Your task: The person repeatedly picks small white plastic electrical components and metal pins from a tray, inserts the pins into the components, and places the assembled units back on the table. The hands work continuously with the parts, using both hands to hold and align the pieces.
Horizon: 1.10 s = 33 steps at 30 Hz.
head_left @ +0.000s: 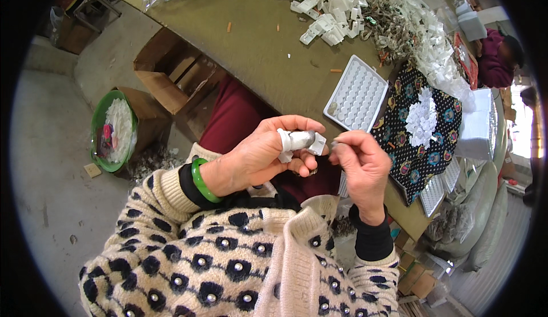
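My left hand (248, 154) is closed in front of my body, holding a small white plastic piece (319, 144) at the fingertips. A white wrapping (292, 140) with a dark grey end covers one of its digits. Just to the right, my right hand (366, 171) is closed in a pinch, its fingertips close to the piece. Whatever it holds is too small to make out. Beyond the hands, a white tray (357, 91) with rows of round hollows lies on the olive table (257, 54).
White plastic pieces (328, 3) are heaped at the table's far side. Small white bits (421, 117) lie on a patterned dark cloth (395, 126) at right, near stacked white trays (482, 126). Left stand a cardboard box (162, 89) and green basin (96, 140). Another person (495, 60) is far right.
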Each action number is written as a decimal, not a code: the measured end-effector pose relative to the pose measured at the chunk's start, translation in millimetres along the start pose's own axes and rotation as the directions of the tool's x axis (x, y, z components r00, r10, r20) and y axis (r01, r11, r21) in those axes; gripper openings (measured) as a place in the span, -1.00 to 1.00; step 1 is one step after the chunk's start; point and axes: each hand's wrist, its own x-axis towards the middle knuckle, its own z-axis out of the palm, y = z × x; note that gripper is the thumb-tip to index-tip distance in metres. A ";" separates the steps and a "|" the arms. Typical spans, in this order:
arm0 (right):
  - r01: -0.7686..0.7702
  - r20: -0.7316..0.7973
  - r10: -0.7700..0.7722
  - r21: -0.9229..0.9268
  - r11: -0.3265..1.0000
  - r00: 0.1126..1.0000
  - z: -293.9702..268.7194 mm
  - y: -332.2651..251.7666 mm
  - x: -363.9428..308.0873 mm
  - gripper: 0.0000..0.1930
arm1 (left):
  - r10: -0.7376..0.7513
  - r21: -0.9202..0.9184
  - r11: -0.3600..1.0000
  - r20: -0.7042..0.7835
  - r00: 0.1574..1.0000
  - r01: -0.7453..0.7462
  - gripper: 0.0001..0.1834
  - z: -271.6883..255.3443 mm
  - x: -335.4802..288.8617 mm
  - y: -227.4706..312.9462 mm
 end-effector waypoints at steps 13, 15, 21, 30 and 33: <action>0.183 0.002 -0.481 -0.926 0.329 0.877 -104.2 54.5 9.2 -0.88 | 0.405 0.528 0.772 0.019 0.914 -0.353 -0.82 38.8 -17.2 91.9; 0.181 -0.002 -0.463 -0.920 0.349 0.886 -104.8 53.1 8.0 -0.91 | 0.653 0.770 0.253 0.311 0.690 -0.586 -0.77 48.2 -13.1 127.1; 0.166 -0.047 -0.465 -0.898 0.407 0.884 -102.2 47.7 10.4 -0.92 | 0.706 0.639 -0.683 0.702 -0.096 -0.353 -0.68 59.6 11.7 259.1; 0.163 -0.043 -0.454 -0.899 0.406 0.890 -102.8 45.7 12.6 -0.90 | 0.656 0.717 -0.685 0.685 0.318 -0.130 -0.67 14.2 35.4 276.1; 0.124 -0.060 -0.405 -0.902 0.413 0.912 -102.0 43.3 14.8 -0.88 | 0.581 0.764 -0.559 0.639 0.504 -0.323 -0.75 6.6 56.2 197.1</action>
